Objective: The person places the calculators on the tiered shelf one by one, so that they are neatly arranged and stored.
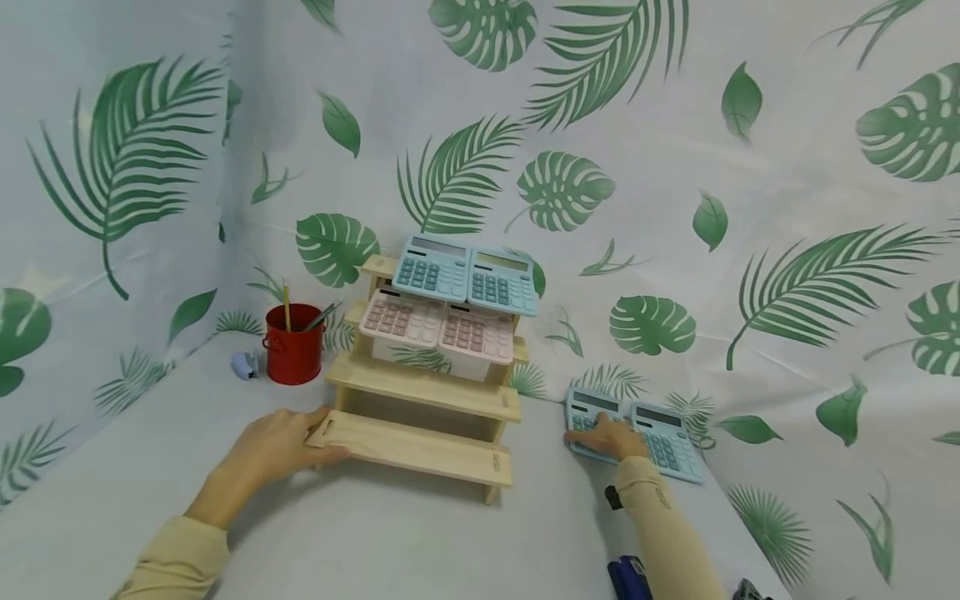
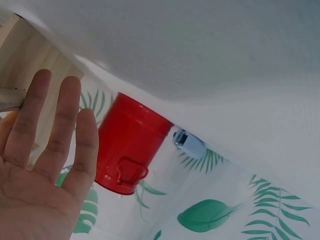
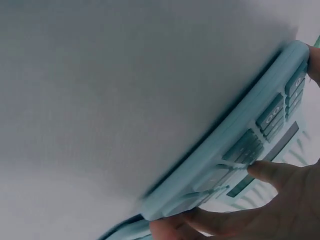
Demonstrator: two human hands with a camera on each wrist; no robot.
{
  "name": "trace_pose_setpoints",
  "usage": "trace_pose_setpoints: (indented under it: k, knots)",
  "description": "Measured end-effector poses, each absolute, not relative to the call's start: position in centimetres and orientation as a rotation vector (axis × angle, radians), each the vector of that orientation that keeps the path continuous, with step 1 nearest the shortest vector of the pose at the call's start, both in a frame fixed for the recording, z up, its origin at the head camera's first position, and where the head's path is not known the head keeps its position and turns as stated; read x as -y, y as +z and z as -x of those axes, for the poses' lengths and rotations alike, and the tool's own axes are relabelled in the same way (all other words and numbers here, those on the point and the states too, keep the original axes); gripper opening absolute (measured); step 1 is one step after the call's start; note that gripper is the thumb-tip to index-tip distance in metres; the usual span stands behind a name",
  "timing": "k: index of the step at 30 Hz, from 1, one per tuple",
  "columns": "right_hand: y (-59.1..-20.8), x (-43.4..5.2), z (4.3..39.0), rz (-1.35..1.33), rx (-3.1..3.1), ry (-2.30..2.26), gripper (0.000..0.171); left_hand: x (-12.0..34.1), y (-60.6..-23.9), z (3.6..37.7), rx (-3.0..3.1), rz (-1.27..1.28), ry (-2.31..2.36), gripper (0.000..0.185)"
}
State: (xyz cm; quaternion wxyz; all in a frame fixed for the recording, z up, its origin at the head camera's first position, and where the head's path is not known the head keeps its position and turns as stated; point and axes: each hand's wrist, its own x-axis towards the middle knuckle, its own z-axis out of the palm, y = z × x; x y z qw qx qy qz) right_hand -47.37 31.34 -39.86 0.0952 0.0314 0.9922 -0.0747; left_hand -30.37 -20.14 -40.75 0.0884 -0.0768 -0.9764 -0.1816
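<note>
My left hand is at the left end of a stepped wooden shelf rack, thumb in front of the lowest board and forefinger on its other side. The left wrist view shows the other fingers of that hand straight beside the rack's side panel. On the right, my right hand grips a blue calculator by its edges, one finger on the keys. Another blue calculator lies right beside it. Two blue calculators stand on the top tier, two pink calculators below.
A red bucket with a pencil and other tools stands left of the rack. Beside it sits a small light-blue stapler-like object. Near my right forearm lie a black object and a dark blue one. Leaf-patterned cloth closes the back.
</note>
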Motion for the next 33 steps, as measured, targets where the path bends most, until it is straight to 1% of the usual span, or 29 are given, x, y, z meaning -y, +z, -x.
trace_pose_setpoints:
  k: [9,17,22,26,30,33]
  knots:
    - [-39.5,-29.6,46.4,-0.064,-2.934,-0.211,0.105,20.5,-40.7,30.4,2.895,0.232,-0.549,0.088]
    - [-38.6,-28.6,43.7,0.037,-2.943,-0.328,0.104,20.4,-40.7,30.3,2.898,0.256,-0.546,0.085]
    - [-36.6,-27.7,40.9,0.195,-3.019,-0.384,0.103,20.3,-40.7,30.3,2.895,0.264,-0.549,0.084]
    - [-34.2,-26.6,37.9,0.323,-3.064,-0.400,0.096,20.2,-40.6,30.4,2.892,0.266,-0.546,0.083]
    - [-32.1,-25.0,34.9,0.436,-3.053,-0.383,0.094,20.1,-40.6,30.3,2.895,0.270,-0.547,0.083]
    - [-31.3,-23.5,33.4,0.521,-3.033,-0.335,0.094,20.1,-40.5,30.2,2.899,0.269,-0.553,0.084]
